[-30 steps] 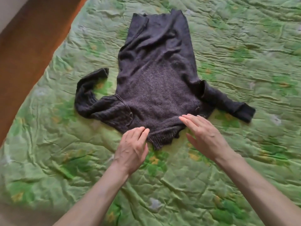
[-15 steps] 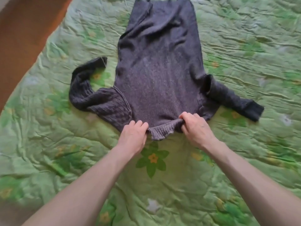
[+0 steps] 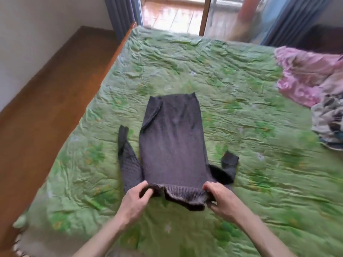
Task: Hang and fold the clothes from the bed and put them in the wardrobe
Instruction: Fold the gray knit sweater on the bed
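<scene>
A dark grey knitted sweater (image 3: 172,138) lies stretched out flat on the green quilted bed (image 3: 232,86), its ribbed edge nearest me. My left hand (image 3: 135,201) grips the left end of that ribbed edge. My right hand (image 3: 220,199) grips the right end, and the edge is lifted slightly off the bed between them. One sleeve lies along the left side of the body; the other is bunched at the right.
A pile of other clothes, a pink garment (image 3: 306,78) and a patterned one (image 3: 328,123), sits at the bed's right edge. Wooden floor (image 3: 42,101) runs along the left. Curtains (image 3: 122,13) and a balcony door (image 3: 174,13) stand beyond the bed's far end.
Both hands went from resting on the ribbed edge to gripping it, and they have spread apart and pulled it toward me. The sweater now lies straighter and smoother. My view has tilted up.
</scene>
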The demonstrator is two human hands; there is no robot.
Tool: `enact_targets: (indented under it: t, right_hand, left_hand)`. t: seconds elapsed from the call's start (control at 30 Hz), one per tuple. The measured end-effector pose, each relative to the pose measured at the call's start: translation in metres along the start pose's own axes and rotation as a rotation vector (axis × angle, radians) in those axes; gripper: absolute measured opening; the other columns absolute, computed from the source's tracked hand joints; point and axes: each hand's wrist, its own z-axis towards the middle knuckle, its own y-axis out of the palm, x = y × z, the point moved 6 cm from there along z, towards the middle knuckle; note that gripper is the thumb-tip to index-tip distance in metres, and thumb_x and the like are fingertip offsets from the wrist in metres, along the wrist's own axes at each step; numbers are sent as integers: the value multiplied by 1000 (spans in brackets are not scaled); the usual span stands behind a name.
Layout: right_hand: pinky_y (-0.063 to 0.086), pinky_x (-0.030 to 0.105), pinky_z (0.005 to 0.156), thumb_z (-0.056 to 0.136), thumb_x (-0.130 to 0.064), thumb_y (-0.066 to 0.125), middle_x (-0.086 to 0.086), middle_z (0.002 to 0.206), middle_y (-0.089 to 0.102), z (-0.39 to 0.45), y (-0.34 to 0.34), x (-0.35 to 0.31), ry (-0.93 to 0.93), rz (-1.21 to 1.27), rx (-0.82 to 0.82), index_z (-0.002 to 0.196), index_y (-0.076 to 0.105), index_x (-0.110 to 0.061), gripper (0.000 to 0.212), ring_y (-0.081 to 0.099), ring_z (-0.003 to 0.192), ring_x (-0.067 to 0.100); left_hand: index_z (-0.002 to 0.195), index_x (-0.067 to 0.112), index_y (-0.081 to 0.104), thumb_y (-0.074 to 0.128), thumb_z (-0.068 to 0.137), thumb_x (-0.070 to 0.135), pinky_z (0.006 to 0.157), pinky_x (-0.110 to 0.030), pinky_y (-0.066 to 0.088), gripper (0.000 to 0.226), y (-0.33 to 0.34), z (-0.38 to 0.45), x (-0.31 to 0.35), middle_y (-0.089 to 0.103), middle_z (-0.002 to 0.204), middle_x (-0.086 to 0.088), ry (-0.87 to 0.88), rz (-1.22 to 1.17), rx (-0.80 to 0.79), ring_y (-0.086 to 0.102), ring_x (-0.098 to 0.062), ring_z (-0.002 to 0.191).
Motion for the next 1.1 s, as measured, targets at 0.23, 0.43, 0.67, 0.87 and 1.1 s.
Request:
enact_targets:
  t: [0.23,0.43,0.67,0.87,1.1]
  right_hand:
    - [46,27,61,93,-32,72,8,78,67,-102,-108,-50,155,604,407,95,69,-24,9,60,69,10]
    - [49,33,73,89,-20,79,19,88,71,-137,-257,-90,15,681,571,93,75,-18,6,66,81,17]
    - [54,38,72,78,-63,79,22,93,73,-186,-361,-129,-77,628,554,99,78,-9,58,73,83,35]
    - [48,39,73,92,-52,73,24,94,69,-204,-388,-117,-155,598,551,101,76,-11,41,66,81,36]
    - [49,27,67,90,-43,70,19,86,72,-200,-358,-69,2,695,555,88,73,-12,31,68,76,20]
  left_hand:
    - [84,4,58,64,86,53,63,-44,50,50,-66,-46,137,56,70,-11,192,-230,10,54,-19,64]
    - [91,-3,67,72,83,50,68,-35,46,55,-131,-46,298,68,80,-14,414,-320,-75,63,-21,75]
    - [80,-1,57,74,94,43,55,-29,38,49,-169,-71,399,62,69,-11,605,-237,-96,54,-20,64]
    - [98,-5,63,75,79,60,72,-50,51,69,-180,-85,450,71,92,-31,667,-273,-90,70,-41,77]
    - [78,3,66,78,93,39,67,-37,45,40,-161,-61,465,72,83,-27,601,-145,-59,63,-26,69]
